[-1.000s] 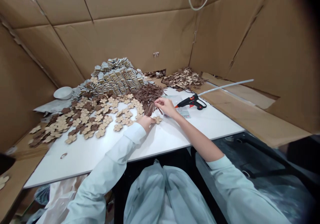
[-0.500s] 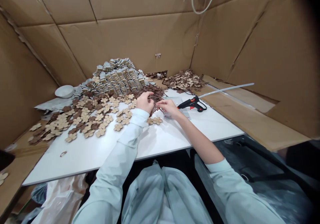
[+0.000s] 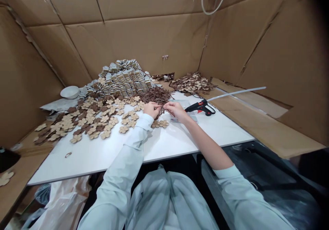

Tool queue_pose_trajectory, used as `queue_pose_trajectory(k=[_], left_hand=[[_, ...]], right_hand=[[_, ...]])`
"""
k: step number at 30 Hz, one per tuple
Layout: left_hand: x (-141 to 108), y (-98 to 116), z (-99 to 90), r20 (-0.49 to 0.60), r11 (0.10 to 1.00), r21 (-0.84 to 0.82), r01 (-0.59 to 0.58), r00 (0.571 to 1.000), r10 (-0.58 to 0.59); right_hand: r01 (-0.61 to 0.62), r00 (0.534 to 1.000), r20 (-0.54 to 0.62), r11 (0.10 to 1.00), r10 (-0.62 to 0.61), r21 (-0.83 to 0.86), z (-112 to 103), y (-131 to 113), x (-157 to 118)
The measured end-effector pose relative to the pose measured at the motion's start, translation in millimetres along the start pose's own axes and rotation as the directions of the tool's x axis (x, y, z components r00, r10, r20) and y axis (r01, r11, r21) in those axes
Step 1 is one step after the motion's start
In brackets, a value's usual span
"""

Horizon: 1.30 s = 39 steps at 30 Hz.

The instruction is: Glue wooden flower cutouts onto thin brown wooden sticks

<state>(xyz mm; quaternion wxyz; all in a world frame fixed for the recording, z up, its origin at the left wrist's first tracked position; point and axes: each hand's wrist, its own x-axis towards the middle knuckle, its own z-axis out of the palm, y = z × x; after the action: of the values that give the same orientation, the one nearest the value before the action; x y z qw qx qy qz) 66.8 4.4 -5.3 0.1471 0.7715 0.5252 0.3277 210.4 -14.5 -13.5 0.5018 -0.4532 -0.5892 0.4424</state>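
Observation:
My left hand [image 3: 152,109] is closed in a pinch at the front edge of a heap of thin brown cords [image 3: 156,95]; what its fingertips hold is too small to make out. Close beside it, my right hand [image 3: 178,111] pinches a brown cord [image 3: 169,112], which trails under its fingers. The fingertips of both hands nearly meet. Just below them, a few beige felt flowers [image 3: 163,123] lie on the white board. To the right of my right hand rests a black and orange glue gun [image 3: 199,106] with a long translucent glue stick [image 3: 238,92] in its back.
Beige and brown flowers [image 3: 89,120] spread over the left of the white board [image 3: 102,159]. Behind them rise stacked silver-and-gold small pieces [image 3: 125,81]. A white bowl [image 3: 69,92] stands at left, a flower-and-cord pile [image 3: 192,82] at back right. Cardboard walls [image 3: 154,34] enclose the table.
My left hand has lowered and turned its fingertips towards my right hand's. My right hand keeps its pinch. The whole view has shifted slightly, so things appear a little further right.

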Motion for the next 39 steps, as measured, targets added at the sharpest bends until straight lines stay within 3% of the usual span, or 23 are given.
queue_pose_trajectory(k=[2, 5, 8, 10, 12, 14, 19, 23, 31, 34, 39], left_hand=[[2, -6, 3.4, 0.073, 0.988, -0.089, 0.129, 0.990, -0.123], [4, -13, 9.9, 0.204, 0.897, -0.306, 0.319, 0.942, -0.265], [3, -12, 13.2, 0.258, 0.750, -0.520, 0.410, 0.912, -0.319], [2, -8, 12.0, 0.302, 0.604, -0.642, 0.471, 0.880, -0.365], [0, -2, 8.5, 0.356, 0.480, -0.701, 0.527, 0.842, -0.405], [-2, 4, 4.1, 0.401, 0.424, -0.707, 0.566, 0.814, -0.420], [-7, 8, -0.1, 0.488, 0.374, -0.699, 0.610, 0.789, -0.375], [-8, 7, 3.1, 0.494, 0.348, -0.722, 0.598, 0.798, -0.346], [-2, 2, 4.9, 0.474, 0.409, -0.678, 0.611, 0.788, -0.393], [0, -1, 5.9, 0.445, 0.395, -0.720, 0.570, 0.817, -0.367], [0, -7, 6.4, 0.390, 0.399, -0.785, 0.475, 0.878, -0.277]], right_hand=[[0.096, 0.995, -0.028, 0.988, -0.100, -0.120, 1, 3, 1], [0.206, 0.974, -0.033, 0.934, -0.225, -0.292, 2, 6, 2], [0.240, 0.962, -0.020, 0.879, -0.272, -0.411, 2, 6, 1], [0.261, 0.952, -0.023, 0.845, -0.307, -0.468, 2, 6, 0], [0.284, 0.939, -0.025, 0.815, -0.342, -0.505, 2, 7, 0], [0.307, 0.929, -0.015, 0.794, -0.369, -0.524, 2, 7, -1], [0.360, 0.898, 0.021, 0.706, -0.440, -0.610, 4, 8, -2], [0.393, 0.880, 0.077, 0.628, -0.468, -0.672, 4, 8, -3], [0.426, 0.865, 0.099, 0.615, -0.492, -0.663, 4, 8, -5], [0.435, 0.863, 0.064, 0.674, -0.500, -0.597, 5, 6, -5], [0.335, 0.938, -0.004, 0.908, -0.347, -0.253, 3, 4, 0]])
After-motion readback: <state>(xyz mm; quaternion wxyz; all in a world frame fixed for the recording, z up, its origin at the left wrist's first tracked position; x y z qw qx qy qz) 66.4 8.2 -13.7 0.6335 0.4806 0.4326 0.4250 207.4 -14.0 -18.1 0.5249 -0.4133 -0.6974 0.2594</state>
